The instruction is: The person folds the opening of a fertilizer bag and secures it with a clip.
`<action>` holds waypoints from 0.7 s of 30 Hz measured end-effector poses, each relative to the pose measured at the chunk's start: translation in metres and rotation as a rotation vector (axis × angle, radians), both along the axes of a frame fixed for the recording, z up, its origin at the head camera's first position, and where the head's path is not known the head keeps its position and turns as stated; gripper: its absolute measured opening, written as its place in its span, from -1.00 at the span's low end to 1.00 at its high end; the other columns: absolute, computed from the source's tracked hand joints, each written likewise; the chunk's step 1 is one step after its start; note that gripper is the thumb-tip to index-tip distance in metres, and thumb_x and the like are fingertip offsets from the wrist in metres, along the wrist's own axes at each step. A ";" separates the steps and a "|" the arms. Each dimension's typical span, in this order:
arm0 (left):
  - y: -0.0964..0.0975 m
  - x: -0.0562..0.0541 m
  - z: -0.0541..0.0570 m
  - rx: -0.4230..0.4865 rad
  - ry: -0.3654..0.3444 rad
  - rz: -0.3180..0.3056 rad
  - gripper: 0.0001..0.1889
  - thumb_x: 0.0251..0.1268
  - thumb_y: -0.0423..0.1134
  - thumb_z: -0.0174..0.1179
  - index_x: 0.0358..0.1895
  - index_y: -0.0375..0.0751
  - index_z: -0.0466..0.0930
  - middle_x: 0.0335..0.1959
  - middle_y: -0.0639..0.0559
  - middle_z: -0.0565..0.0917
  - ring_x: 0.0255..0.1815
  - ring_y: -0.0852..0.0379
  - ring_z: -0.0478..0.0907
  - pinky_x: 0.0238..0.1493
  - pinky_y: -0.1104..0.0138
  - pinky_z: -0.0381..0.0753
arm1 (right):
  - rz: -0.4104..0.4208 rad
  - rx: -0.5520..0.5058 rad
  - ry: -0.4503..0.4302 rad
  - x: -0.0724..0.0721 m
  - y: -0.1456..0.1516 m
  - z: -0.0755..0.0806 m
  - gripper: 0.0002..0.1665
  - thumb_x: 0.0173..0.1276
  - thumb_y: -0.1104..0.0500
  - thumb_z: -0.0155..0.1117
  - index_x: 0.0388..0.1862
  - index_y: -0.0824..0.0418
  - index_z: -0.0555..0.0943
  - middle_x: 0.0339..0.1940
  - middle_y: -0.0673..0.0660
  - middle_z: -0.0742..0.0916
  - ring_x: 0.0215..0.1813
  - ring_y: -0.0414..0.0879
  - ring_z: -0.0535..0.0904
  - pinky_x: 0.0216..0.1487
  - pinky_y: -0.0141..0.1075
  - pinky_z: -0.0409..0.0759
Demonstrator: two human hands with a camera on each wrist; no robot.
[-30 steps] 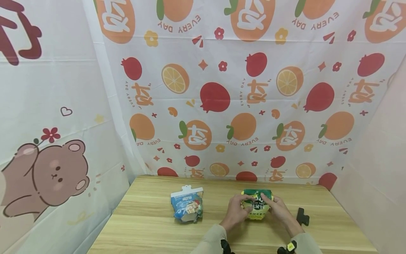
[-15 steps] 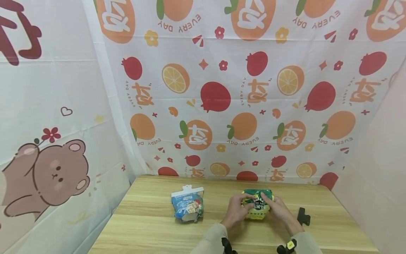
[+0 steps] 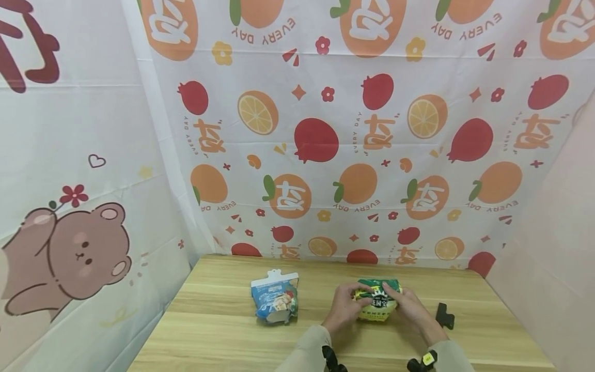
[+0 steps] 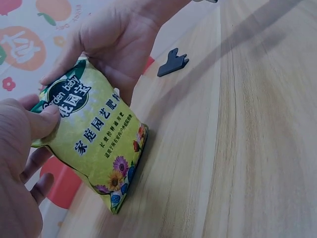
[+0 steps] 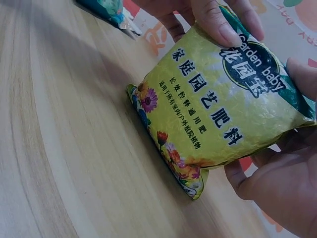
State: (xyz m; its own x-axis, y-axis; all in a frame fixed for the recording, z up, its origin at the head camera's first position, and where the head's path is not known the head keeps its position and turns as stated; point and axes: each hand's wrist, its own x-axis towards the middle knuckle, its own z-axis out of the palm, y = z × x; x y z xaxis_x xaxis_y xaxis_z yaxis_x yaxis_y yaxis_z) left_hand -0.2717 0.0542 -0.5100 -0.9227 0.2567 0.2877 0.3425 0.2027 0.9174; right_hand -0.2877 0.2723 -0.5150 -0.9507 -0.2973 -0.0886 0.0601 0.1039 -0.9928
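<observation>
Barely shifting since the earlier frame, the left grip [image 3: 345,308] and right grip [image 3: 412,308] are, in the head view, holding the bag [image 3: 381,299] between them, on or just above the table [image 3: 218,330]. In the left wrist view, the left grip is pinching the bag near its top; the clip [image 4: 172,64] is lying apart. In the right wrist view, the right grip is pinching the opposite side; even, gentle pressure should be keeping the bag from crumpling.

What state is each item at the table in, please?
Yellow-green plastic packet: pinched by left hand and right hand; whether sealed, unclear.
Blue plastic packet: clipped across its top.
White plastic clip: clamped on blue packet.
Black plastic clip: clamping nothing, lying on wooden table.
</observation>
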 end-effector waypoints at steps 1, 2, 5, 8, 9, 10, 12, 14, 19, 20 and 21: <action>-0.001 0.000 0.000 -0.005 -0.003 0.006 -0.81 0.25 -0.33 0.39 -0.15 0.07 0.79 -0.03 0.15 0.80 -0.02 0.37 0.60 0.02 0.37 0.56 | -0.007 0.006 -0.006 0.000 -0.001 0.000 -0.43 0.63 -0.15 -0.03 0.22 0.27 0.58 -0.02 -0.20 0.74 0.11 -0.35 0.63 0.18 -0.48 0.54; -0.001 0.000 0.000 -0.009 -0.006 0.010 -0.81 0.25 -0.32 0.39 -0.15 0.08 0.79 -0.02 0.15 0.79 0.00 0.36 0.60 0.04 0.33 0.56 | -0.013 0.014 -0.011 -0.001 -0.001 0.000 -0.40 0.63 -0.17 -0.04 0.25 0.29 0.56 -0.01 -0.19 0.74 0.11 -0.34 0.63 0.19 -0.48 0.54; -0.003 -0.001 -0.001 -0.023 -0.013 0.019 -0.82 0.24 -0.29 0.41 -0.15 0.10 0.79 0.00 0.16 0.79 0.02 0.33 0.62 0.10 0.24 0.59 | -0.043 0.019 -0.027 -0.002 -0.002 0.000 -0.31 0.63 -0.20 -0.06 0.33 0.36 0.47 0.01 -0.15 0.72 0.11 -0.33 0.62 0.17 -0.47 0.56; -0.003 -0.002 -0.001 -0.022 -0.015 0.020 -0.82 0.23 -0.28 0.42 -0.15 0.09 0.78 0.00 0.15 0.79 0.02 0.34 0.62 0.10 0.24 0.59 | -0.066 0.017 -0.041 -0.003 -0.003 0.000 -0.25 0.62 -0.23 -0.07 0.36 0.40 0.42 0.02 -0.11 0.70 0.11 -0.30 0.61 0.17 -0.44 0.57; -0.003 -0.002 -0.001 -0.020 -0.015 0.021 -0.82 0.23 -0.29 0.42 -0.15 0.08 0.78 0.00 0.14 0.79 0.00 0.35 0.62 0.08 0.27 0.59 | -0.074 0.014 -0.046 -0.003 -0.004 0.000 -0.24 0.62 -0.24 -0.07 0.37 0.40 0.41 0.02 -0.10 0.70 0.11 -0.29 0.61 0.17 -0.43 0.57; -0.003 -0.002 -0.002 -0.018 -0.010 0.020 -0.82 0.23 -0.29 0.42 -0.14 0.06 0.78 0.00 0.13 0.79 -0.01 0.36 0.62 0.05 0.31 0.59 | -0.081 0.015 -0.051 -0.003 -0.004 0.000 -0.24 0.62 -0.24 -0.07 0.37 0.40 0.41 0.03 -0.09 0.70 0.11 -0.29 0.61 0.17 -0.42 0.57; -0.003 -0.003 -0.003 -0.013 -0.002 0.019 -0.82 0.24 -0.29 0.41 -0.13 0.03 0.78 -0.01 0.10 0.79 -0.05 0.38 0.62 -0.01 0.37 0.58 | -0.088 0.025 -0.057 -0.003 -0.004 0.000 -0.22 0.60 -0.26 -0.05 0.37 0.39 0.41 0.04 -0.07 0.70 0.12 -0.27 0.60 0.17 -0.41 0.56; -0.004 -0.003 -0.003 -0.013 0.008 0.024 -0.82 0.24 -0.29 0.41 -0.11 0.00 0.78 -0.02 0.07 0.80 -0.11 0.41 0.62 -0.08 0.43 0.55 | -0.085 0.053 -0.057 -0.004 -0.004 0.001 -0.20 0.59 -0.29 -0.05 0.37 0.38 0.42 0.05 -0.04 0.71 0.12 -0.25 0.61 0.17 -0.39 0.57; -0.005 -0.002 -0.002 -0.022 0.015 0.046 -0.81 0.25 -0.29 0.40 -0.08 -0.01 0.78 -0.03 0.04 0.80 -0.18 0.42 0.59 -0.18 0.49 0.49 | -0.120 0.181 -0.020 -0.004 -0.003 0.006 -0.20 0.56 -0.33 -0.03 0.29 0.36 0.51 0.03 0.06 0.75 0.07 -0.18 0.66 0.19 -0.25 0.61; -0.005 -0.002 -0.002 -0.024 0.013 0.050 -0.81 0.25 -0.29 0.40 -0.08 -0.01 0.78 -0.04 0.04 0.80 -0.19 0.42 0.58 -0.20 0.49 0.49 | -0.141 0.204 -0.008 -0.004 -0.004 0.007 -0.23 0.56 -0.30 -0.01 0.27 0.36 0.52 0.03 0.08 0.75 0.07 -0.17 0.66 0.20 -0.21 0.62; -0.005 -0.002 -0.002 -0.023 0.012 0.050 -0.81 0.25 -0.29 0.40 -0.08 -0.01 0.78 -0.04 0.04 0.80 -0.21 0.41 0.56 -0.22 0.49 0.48 | -0.163 0.222 0.001 -0.003 -0.004 0.009 -0.26 0.56 -0.28 0.00 0.26 0.35 0.52 0.04 0.11 0.74 0.07 -0.16 0.66 0.21 -0.18 0.63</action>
State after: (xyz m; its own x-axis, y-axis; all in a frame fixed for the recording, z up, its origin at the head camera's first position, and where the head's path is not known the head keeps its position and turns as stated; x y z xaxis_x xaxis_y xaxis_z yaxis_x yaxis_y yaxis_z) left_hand -0.2737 0.0489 -0.5123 -0.9310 0.2172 0.2934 0.3424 0.2404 0.9083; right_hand -0.2905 0.2681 -0.5056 -0.9845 -0.1136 -0.1336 0.0930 0.3077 -0.9469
